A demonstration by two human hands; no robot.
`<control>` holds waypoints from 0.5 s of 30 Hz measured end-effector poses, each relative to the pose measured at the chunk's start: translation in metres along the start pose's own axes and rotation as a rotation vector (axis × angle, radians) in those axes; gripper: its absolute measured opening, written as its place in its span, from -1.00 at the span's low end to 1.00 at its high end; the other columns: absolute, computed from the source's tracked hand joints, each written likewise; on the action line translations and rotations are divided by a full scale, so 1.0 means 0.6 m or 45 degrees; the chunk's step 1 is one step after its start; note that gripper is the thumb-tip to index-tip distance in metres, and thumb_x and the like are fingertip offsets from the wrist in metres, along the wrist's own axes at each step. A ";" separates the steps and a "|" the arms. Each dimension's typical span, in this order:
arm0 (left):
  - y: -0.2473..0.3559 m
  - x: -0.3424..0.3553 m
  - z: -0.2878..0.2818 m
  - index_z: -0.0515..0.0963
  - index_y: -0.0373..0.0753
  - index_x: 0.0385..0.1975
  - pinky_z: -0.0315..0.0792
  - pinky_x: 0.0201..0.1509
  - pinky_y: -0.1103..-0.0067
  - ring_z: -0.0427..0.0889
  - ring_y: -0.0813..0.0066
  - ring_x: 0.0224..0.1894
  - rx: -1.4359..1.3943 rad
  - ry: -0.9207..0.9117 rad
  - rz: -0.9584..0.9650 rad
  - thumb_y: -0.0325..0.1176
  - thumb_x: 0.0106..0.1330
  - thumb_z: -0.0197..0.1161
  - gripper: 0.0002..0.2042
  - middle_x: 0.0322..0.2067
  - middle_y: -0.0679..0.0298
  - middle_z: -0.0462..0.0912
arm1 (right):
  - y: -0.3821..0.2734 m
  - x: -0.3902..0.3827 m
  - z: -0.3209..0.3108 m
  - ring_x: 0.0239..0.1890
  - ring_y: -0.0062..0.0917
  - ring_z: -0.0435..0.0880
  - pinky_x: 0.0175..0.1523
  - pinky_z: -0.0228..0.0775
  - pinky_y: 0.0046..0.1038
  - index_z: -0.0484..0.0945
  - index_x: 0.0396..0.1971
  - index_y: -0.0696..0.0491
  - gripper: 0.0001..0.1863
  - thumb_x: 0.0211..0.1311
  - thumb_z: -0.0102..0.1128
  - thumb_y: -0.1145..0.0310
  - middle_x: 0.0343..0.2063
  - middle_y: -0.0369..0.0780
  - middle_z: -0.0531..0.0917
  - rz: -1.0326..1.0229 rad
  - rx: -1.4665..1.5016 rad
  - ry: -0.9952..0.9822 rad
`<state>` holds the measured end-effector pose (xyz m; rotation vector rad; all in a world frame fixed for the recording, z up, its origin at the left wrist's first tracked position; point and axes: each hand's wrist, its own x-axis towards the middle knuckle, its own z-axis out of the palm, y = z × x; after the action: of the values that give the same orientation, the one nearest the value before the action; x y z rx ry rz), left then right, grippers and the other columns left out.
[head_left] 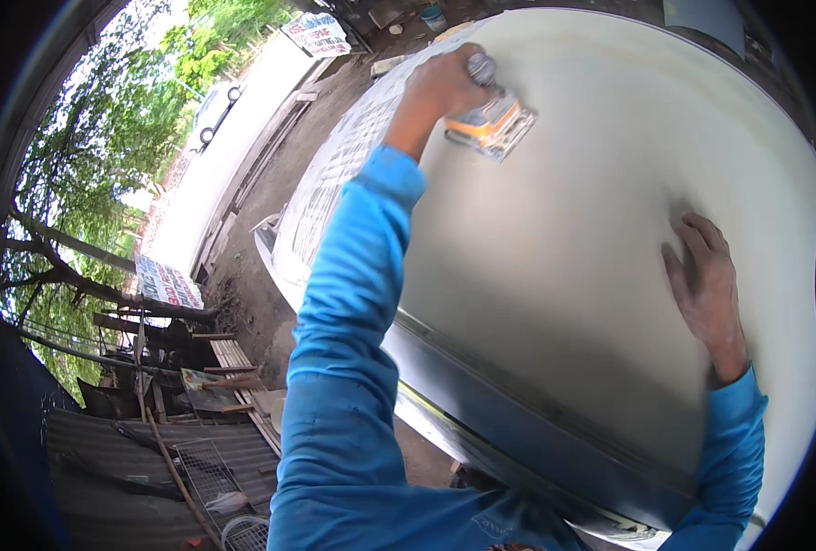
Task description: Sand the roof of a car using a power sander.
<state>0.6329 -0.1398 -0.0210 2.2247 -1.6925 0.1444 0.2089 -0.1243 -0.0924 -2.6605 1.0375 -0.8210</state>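
Note:
Beneath my arms spreads the broad, curved, pale roof panel (564, 230) of a vehicle, dull and smooth with faint darker smudges. At its far left part, my left hand (445, 87) is wrapped round an orange and grey power sander (491, 127). The sander's flat pad rests on the panel; the hand hides part of its body. On the right side, my right hand (709, 289) lies on the panel with its fingers stretched out and holds nothing. Along the panel's left edge, whitish covering sheets (353, 151) carry print-like markings.
The vehicle's dark side window (536, 418) is below the roof edge, close to my body. To the left are wooden planks (243, 386), corrugated sheets (123, 459) and a wire rack (208, 473). A parked white car (213, 115) and painted banners (167, 282) stand farther off.

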 end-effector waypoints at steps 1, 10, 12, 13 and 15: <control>0.002 0.037 0.012 0.49 0.08 0.23 0.49 0.19 0.28 0.65 0.10 0.10 0.037 -0.011 -0.019 0.15 -0.07 0.46 -0.24 0.02 0.11 0.69 | -0.001 0.001 0.000 0.16 0.02 0.49 0.27 0.34 -0.15 0.54 -0.03 0.27 -0.66 0.23 0.22 0.43 0.10 0.07 0.53 -0.020 0.031 -0.012; 0.019 0.230 0.091 0.70 -0.12 -0.08 0.56 0.08 0.28 0.64 0.03 -0.01 0.192 0.264 0.371 -0.09 0.22 0.28 -0.65 -0.08 0.15 0.71 | -0.006 -0.003 0.002 0.19 -0.03 0.49 0.30 0.33 -0.16 0.55 -0.02 0.25 -0.67 0.23 0.22 0.46 0.13 0.06 0.52 -0.018 -0.038 -0.048; 0.027 0.236 0.099 0.61 -0.04 0.07 0.52 0.14 0.29 0.63 0.11 0.08 0.144 0.217 0.160 0.02 0.05 0.39 -0.45 0.01 0.18 0.68 | -0.007 -0.004 0.004 0.21 -0.03 0.48 0.31 0.33 -0.15 0.55 -0.01 0.24 -0.67 0.24 0.21 0.48 0.14 0.06 0.51 -0.001 -0.032 -0.057; 0.030 0.235 0.101 0.52 0.05 0.22 0.49 0.19 0.29 0.62 0.18 0.17 0.091 0.158 -0.033 0.13 -0.12 0.50 -0.22 0.10 0.20 0.66 | -0.008 -0.004 0.004 0.21 -0.03 0.48 0.31 0.33 -0.15 0.55 -0.01 0.24 -0.67 0.24 0.21 0.48 0.14 0.06 0.51 -0.013 -0.027 -0.058; 0.035 0.219 0.099 0.52 0.05 0.22 0.50 0.18 0.29 0.62 0.17 0.16 0.074 0.139 -0.009 0.13 -0.12 0.50 -0.22 0.09 0.21 0.67 | -0.010 -0.004 0.003 0.18 -0.02 0.50 0.29 0.35 -0.17 0.55 -0.02 0.24 -0.69 0.25 0.22 0.47 0.13 0.06 0.52 0.000 0.003 -0.046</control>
<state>0.6433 -0.2844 -0.0352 2.2213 -1.6421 0.3112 0.2118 -0.1186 -0.0929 -2.6631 1.0271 -0.7712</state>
